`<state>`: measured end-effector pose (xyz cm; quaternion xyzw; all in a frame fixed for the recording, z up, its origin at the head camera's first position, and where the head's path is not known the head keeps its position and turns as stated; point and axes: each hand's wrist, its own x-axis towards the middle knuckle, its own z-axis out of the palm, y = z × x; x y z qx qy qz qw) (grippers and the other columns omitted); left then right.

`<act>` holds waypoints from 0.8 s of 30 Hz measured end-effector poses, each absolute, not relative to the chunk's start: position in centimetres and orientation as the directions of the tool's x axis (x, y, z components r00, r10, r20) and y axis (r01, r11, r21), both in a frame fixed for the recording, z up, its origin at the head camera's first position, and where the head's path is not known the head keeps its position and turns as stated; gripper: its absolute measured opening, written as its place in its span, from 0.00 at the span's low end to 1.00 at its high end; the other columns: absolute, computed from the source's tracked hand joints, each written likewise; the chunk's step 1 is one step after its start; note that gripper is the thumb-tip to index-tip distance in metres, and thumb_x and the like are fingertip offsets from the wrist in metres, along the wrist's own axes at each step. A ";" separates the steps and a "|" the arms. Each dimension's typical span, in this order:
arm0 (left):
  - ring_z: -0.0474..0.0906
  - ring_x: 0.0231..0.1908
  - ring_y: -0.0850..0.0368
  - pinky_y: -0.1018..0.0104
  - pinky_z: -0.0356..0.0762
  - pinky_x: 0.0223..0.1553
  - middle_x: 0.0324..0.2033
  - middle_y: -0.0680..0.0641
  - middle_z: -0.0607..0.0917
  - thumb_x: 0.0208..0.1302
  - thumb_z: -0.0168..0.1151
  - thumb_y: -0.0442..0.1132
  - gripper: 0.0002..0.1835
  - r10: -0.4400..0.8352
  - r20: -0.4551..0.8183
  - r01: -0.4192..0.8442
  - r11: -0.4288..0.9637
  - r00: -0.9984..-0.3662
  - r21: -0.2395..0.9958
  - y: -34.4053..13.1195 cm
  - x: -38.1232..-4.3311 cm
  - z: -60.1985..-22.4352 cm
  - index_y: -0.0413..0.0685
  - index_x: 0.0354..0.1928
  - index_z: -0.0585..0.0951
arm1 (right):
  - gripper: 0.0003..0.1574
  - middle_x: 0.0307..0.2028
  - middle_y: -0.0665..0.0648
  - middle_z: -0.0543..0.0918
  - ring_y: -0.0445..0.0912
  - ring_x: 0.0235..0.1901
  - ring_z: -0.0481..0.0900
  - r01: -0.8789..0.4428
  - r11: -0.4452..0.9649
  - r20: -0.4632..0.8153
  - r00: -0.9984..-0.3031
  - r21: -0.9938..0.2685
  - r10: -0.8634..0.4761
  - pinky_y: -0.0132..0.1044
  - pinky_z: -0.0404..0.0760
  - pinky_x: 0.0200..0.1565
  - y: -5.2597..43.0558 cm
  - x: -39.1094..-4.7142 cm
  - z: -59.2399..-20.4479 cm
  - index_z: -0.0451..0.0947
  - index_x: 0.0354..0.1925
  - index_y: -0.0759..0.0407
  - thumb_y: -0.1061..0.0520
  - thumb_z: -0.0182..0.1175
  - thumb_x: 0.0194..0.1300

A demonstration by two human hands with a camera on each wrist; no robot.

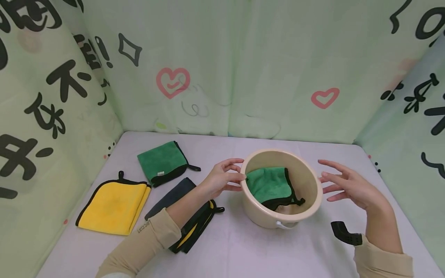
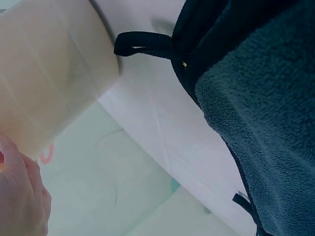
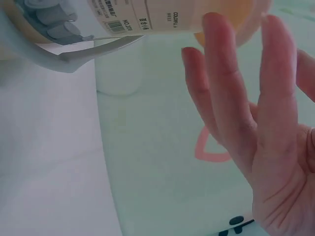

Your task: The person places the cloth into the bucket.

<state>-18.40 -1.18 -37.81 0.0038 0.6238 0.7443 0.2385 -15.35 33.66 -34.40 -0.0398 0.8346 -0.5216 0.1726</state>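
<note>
A beige plastic bucket (image 1: 255, 206) stands on the table, a folded green towel (image 1: 269, 183) with black edging lying inside it. My left hand (image 1: 225, 175) is at the bucket's left rim, its fingertips touching the outside; in the left wrist view that hand (image 2: 22, 191) shows only partly. Across from it, my right hand (image 1: 347, 183) is beside the right rim, fingers spread and holding nothing. The right wrist view shows the right hand's (image 3: 251, 118) fingertips close to the bucket's labelled wall (image 3: 157, 17); whether they touch cannot be told.
Left of the bucket lie a second green towel (image 1: 163, 162), a yellow towel (image 1: 112, 206) and a dark blue-grey towel (image 1: 177, 195), partly hidden under my left forearm. Printed curtains (image 1: 243, 77) enclose the white table (image 1: 240, 247). A pale handle (image 3: 64, 61) hangs on the bucket.
</note>
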 end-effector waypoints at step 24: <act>0.79 0.28 0.59 0.60 0.81 0.34 0.37 0.48 0.76 0.55 0.63 0.29 0.26 0.344 -0.268 -0.295 -0.027 -0.900 0.955 -1.3 -18.0 -37.4 0.49 0.58 0.72 | 0.33 0.30 0.48 0.84 0.44 0.29 0.82 0.147 0.459 -0.293 -0.919 -0.876 -0.264 0.36 0.81 0.25 33.3 -15.6 -35.4 0.54 0.63 0.72 0.57 0.52 0.67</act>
